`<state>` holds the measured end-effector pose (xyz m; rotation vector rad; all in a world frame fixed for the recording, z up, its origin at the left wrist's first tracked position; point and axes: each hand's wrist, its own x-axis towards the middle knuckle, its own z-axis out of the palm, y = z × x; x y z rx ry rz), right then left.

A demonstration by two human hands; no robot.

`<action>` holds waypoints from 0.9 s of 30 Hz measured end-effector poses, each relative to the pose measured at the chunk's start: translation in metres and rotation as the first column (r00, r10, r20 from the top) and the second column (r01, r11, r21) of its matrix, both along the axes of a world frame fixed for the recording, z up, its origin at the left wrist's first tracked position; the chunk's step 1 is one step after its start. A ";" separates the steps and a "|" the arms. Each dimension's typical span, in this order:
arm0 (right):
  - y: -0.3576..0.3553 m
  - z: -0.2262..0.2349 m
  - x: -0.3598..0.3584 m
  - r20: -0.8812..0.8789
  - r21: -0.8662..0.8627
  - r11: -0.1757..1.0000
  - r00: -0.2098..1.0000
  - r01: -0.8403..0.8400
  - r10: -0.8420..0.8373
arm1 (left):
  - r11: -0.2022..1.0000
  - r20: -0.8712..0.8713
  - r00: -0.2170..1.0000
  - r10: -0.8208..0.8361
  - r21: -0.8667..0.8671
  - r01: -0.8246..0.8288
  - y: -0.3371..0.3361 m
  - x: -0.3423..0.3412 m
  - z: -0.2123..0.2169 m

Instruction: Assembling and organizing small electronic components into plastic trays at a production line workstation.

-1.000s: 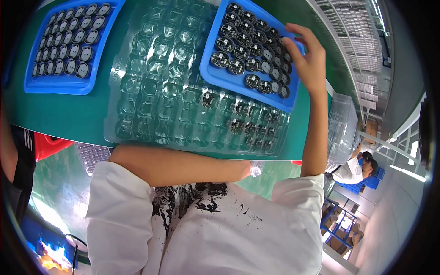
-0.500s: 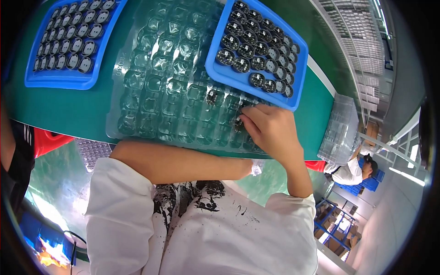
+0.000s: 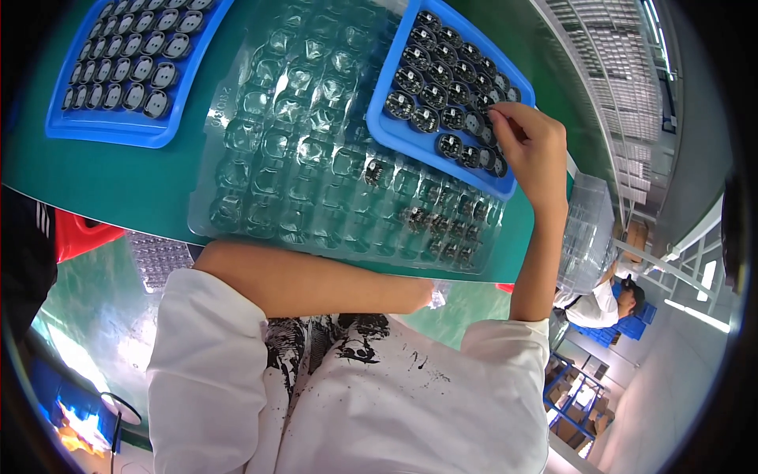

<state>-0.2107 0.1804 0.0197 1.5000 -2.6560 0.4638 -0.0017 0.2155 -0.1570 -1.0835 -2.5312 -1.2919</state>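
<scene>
We see clear tray (image 3: 276, 215) of thin glossy plastic, bright with highlights; right-hand blue tray (image 3: 417, 144) of smooth, faintly shiny plastic; green tabletop (image 3: 150, 178) smooth, matt; white shirt (image 3: 450, 419) matt cloth; floor (image 3: 99, 308) glossy

round black parts (image 3: 433, 95) in blue tray (image 3: 410, 137)

A factory workshop is surrounding the green desk (image 3: 110, 178): blue trays (image 3: 412, 140) are holding rows of small round parts (image 3: 399, 103), a moulded sheet (image 3: 207, 189) is showing many pockets, stacked clear trays (image 3: 586, 233) are standing at right, strip lights (image 3: 697, 316) are glowing, and a co-worker (image 3: 598, 308) is appearing beyond.
</scene>
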 end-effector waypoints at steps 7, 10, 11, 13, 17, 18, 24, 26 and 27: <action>-0.008 0.000 -0.002 0.016 0.004 0.998 0.998 -0.068 0.068 | 0.999 -0.002 1.000 0.001 -0.036 -0.001 0.002 0.002 -0.002; -0.007 -0.003 -0.003 0.038 0.010 0.998 0.997 -0.065 0.064 | 0.999 -0.007 1.000 0.001 -0.052 -0.001 0.002 0.003 -0.002; -0.006 -0.004 -0.003 0.056 0.014 0.998 0.997 -0.058 0.057 | 0.998 -0.009 1.000 0.000 -0.058 -0.001 0.002 0.004 -0.003; -0.006 -0.004 -0.003 0.083 0.024 0.999 0.996 -0.031 0.028 | 0.998 -0.010 1.000 0.001 -0.070 -0.001 0.004 0.002 -0.003; -0.008 0.008 0.010 0.033 0.064 0.997 0.998 0.043 -0.046 | 0.996 -0.006 1.000 0.003 -0.092 -0.004 0.006 0.004 -0.002; -0.007 0.012 0.020 0.034 0.064 0.997 0.998 0.042 -0.044 | 0.995 -0.006 1.000 0.004 -0.098 -0.005 0.004 0.003 -0.003; -0.023 -0.002 0.102 0.033 0.113 0.919 0.926 -0.377 0.376 | 0.990 0.003 1.000 -0.005 -0.142 0.005 0.042 0.001 0.014; -0.025 -0.020 0.114 0.043 0.185 0.928 0.946 -0.323 0.320 | 0.987 -0.009 0.999 -0.034 -0.157 0.032 0.008 0.004 -0.006; -0.024 -0.025 0.116 0.059 0.251 0.925 0.959 -0.284 0.278 | 0.985 -0.013 0.999 -0.045 -0.167 0.043 0.009 0.003 -0.005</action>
